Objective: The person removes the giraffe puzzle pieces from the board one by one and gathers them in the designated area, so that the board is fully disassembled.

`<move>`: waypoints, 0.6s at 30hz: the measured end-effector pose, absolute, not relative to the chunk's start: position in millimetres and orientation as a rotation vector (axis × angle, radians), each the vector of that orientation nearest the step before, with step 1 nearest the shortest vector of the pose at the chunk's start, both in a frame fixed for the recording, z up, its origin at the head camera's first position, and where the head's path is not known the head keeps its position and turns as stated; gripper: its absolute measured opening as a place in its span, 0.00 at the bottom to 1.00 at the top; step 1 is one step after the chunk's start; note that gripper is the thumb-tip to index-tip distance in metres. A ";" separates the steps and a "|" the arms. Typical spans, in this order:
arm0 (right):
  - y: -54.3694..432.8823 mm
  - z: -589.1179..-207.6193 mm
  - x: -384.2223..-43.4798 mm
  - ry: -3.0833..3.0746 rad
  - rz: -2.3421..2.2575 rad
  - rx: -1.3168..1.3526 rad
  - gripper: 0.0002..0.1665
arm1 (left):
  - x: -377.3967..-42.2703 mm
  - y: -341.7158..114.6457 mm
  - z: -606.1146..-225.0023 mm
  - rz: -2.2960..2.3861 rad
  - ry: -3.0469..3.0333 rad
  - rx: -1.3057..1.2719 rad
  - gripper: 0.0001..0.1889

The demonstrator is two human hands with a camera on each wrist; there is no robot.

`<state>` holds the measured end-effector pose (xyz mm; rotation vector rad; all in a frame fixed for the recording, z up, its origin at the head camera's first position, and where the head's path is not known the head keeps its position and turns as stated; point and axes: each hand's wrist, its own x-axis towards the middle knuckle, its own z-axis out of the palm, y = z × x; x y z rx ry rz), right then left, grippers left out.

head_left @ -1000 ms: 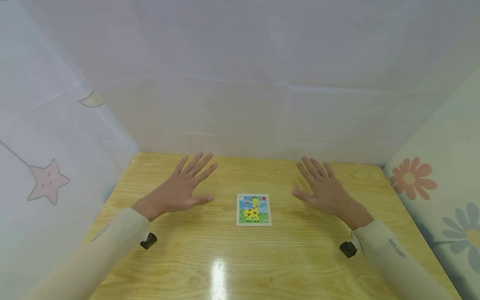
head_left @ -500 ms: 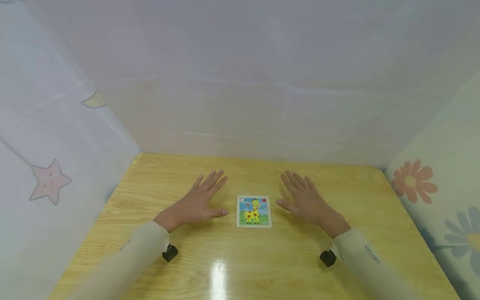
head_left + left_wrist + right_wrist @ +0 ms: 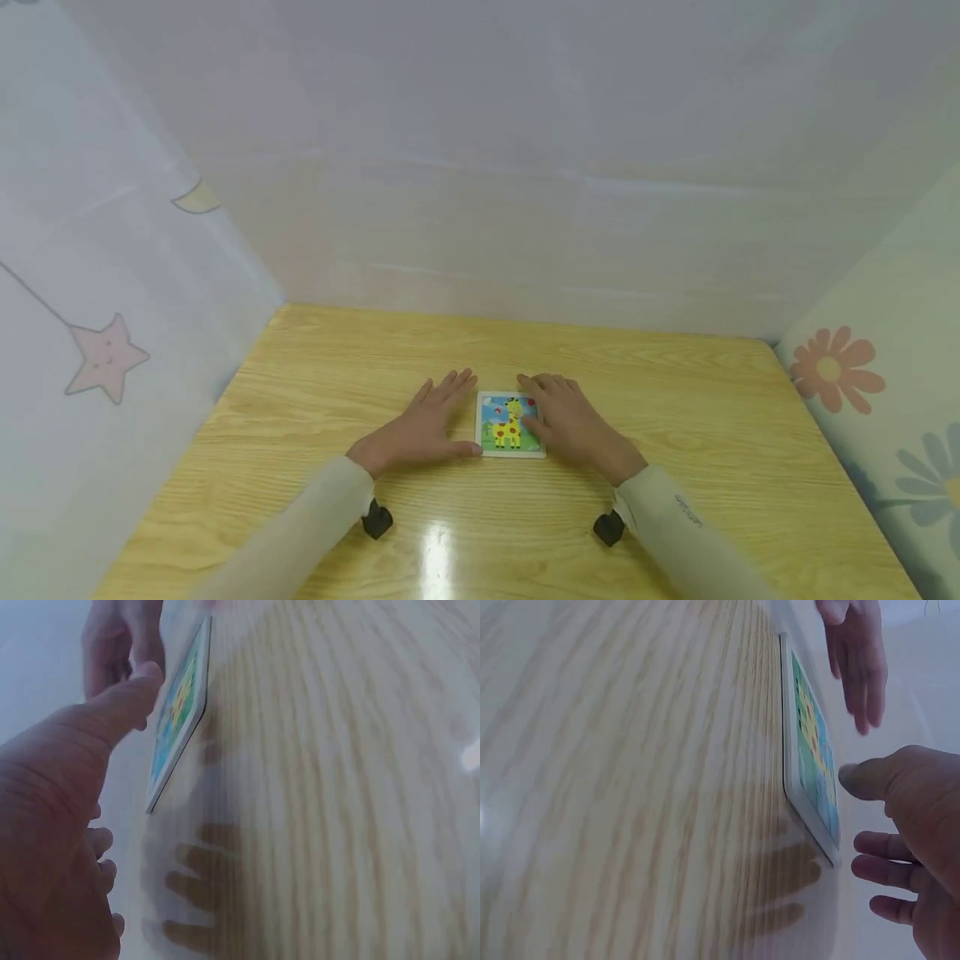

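Observation:
A small square giraffe picture puzzle (image 3: pixel 501 429) with a pale frame lies flat on the wooden table (image 3: pixel 360 350). Just to its left is my left hand (image 3: pixel 423 429), thumb out near the lower left corner and fingers extended forward. On the other side, my right hand (image 3: pixel 573 425) hovers at the right edge, its thumb and index finger partly over the picture. In the right wrist view a gap shows between the puzzle (image 3: pixel 814 750) and my right fingers (image 3: pixel 885 859). Neither hand grips anything. Whether the left thumb touches the frame, I cannot tell.
A pale cloth wall (image 3: pixel 525 233) stands behind the table. The left cloth side carries a pink star (image 3: pixel 107 358); the right one has a red flower (image 3: pixel 836 369). A black wrist device (image 3: pixel 377 520) hangs under the left cuff, another device (image 3: pixel 609 528) under the right.
Both hands have come inward and closer to me, from wide apart to either side of the puzzle. The fingers are less spread. The puzzle has stayed in place on the table.

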<state>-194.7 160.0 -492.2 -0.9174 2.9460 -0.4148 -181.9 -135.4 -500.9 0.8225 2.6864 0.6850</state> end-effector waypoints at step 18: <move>117.2 -499.4 -204.9 2.813 -0.488 -0.897 0.26 | -185.4 -115.9 -503.5 0.614 2.660 0.838 0.53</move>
